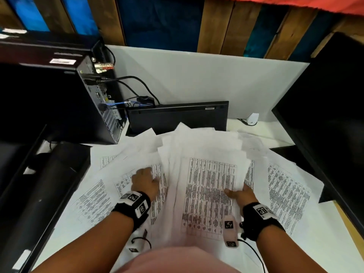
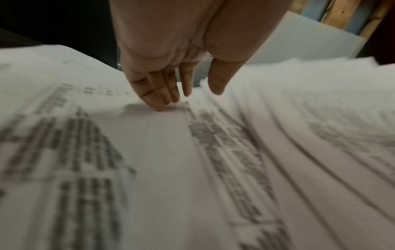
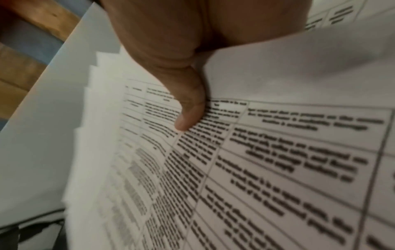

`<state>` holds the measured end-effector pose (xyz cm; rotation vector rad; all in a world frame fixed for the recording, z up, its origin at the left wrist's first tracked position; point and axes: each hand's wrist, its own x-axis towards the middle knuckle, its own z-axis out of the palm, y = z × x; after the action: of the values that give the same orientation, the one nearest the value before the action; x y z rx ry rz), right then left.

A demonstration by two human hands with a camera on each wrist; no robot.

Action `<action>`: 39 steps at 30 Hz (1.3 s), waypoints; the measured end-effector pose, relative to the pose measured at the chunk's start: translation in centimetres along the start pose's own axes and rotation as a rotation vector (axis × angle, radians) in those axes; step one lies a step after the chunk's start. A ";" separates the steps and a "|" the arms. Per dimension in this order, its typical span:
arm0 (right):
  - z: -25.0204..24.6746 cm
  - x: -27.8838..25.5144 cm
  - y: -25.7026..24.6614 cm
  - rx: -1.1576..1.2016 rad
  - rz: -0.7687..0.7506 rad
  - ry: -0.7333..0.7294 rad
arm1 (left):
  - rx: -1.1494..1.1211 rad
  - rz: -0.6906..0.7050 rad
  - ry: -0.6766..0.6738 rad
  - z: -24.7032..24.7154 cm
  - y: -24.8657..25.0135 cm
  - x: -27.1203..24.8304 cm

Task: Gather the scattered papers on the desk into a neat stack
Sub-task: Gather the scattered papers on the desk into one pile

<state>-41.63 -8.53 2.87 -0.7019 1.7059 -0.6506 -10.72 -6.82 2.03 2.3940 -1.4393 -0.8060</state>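
Several white sheets printed with tables lie fanned across the white desk (image 1: pixel 325 239). A raised bundle of papers (image 1: pixel 208 186) sits in the middle. My right hand (image 1: pixel 241 194) grips that bundle at its right edge, thumb (image 3: pixel 189 111) on the top sheet (image 3: pixel 278 152), fingers hidden beneath. My left hand (image 1: pixel 145 180) lies flat with straight fingers (image 2: pixel 158 94) on the loose papers (image 1: pixel 102 196) left of the bundle (image 2: pixel 299 135). More loose sheets (image 1: pixel 285 194) spread out to the right.
A black computer tower (image 1: pixel 59 99) with cables stands at the back left. A black keyboard (image 1: pixel 177 117) leans behind the papers. Black monitors (image 1: pixel 331 107) flank the right and the left (image 1: pixel 39 194). A white partition (image 1: pixel 197 79) closes the back.
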 end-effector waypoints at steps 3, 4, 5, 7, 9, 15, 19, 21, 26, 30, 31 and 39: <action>-0.8 0.3 0.2 0.052 -0.019 -0.025 | -0.201 -0.069 0.140 -1.1 -0.9 0.9; -1.1 0.4 0.1 0.064 -0.029 -0.036 | -0.340 -0.079 0.164 -1.5 -0.9 1.2; -1.3 0.6 0.1 0.069 -0.037 -0.045 | -0.468 -0.071 0.151 -1.8 -0.9 1.2; -1.7 0.9 0.1 0.051 -0.039 -0.063 | -0.593 0.004 0.079 -2.2 -0.6 1.0; -1.9 1.3 0.2 0.021 -0.034 -0.080 | -0.603 0.080 -0.013 -2.2 -0.5 1.1; -0.9 1.4 -0.7 -0.091 -0.088 -0.201 | -0.713 -0.072 0.006 0.4 0.6 1.0; -0.3 2.0 0.2 -0.284 -0.172 -0.031 | -0.645 -0.284 0.118 0.9 2.1 -0.7; -0.4 2.2 1.2 -0.256 -0.138 0.103 | -0.601 -0.244 0.007 1.2 2.8 -1.5; -0.4 1.8 2.4 -0.129 -0.129 0.236 | -0.557 -0.249 -0.040 2.5 3.3 -2.9; 0.2 1.9 2.7 -0.131 -0.112 0.171 | -0.649 -0.325 0.121 1.9 3.3 -3.2; 0.4 1.6 2.5 -0.151 -0.110 0.131 | -0.614 -0.288 0.092 1.9 3.5 -3.5; -0.3 2.1 1.4 -0.194 -0.120 0.067 | -0.461 -0.070 -0.060 2.4 6.0 -4.0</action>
<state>-42.55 -9.10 0.53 -0.9342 1.8151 -0.6024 -17.96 -6.08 4.16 2.0883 -1.0485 -1.0977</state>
